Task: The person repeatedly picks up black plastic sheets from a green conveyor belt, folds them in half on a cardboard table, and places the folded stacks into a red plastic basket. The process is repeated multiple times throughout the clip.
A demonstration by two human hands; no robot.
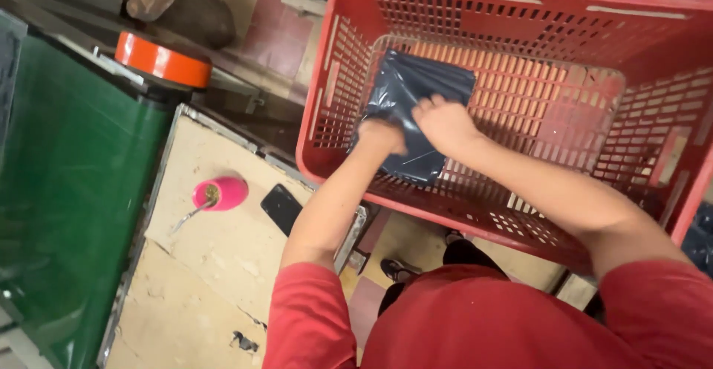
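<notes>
Both hands are down inside the big red plastic crate with slotted walls (520, 34), and they rest on a flat, dark blue-black plastic bag (416, 94) that lies on the crate floor, near its left wall. The left hand (380, 136) sits on the lower left part of the bag with the fingers bent down on the film, so it seems to pinch or press it. The right hand (444, 122) lies just beside it, a little higher, with the fingers curled over the surface of the bag. If each hand really closes on the film or only presses it flat, I cannot tell.

As a judgement: the film looks thin and slippery, so it may slide out from under the fingers, or fold and wrinkle if the two hands pull in different directions. A corner may also catch in the open slots of the floor below the hands and tear.

Several things are difficult to see. The fingertips are hidden against the dark film. The part of the bag under the hands and wrists is covered, and whether it has something inside is not visible. The crate's right and far edges are cut off. To the left of the arms, on a worn pale board (200, 265), lie a pink round cup with a metal straw (220, 193) and a black phone (281, 208).
</notes>
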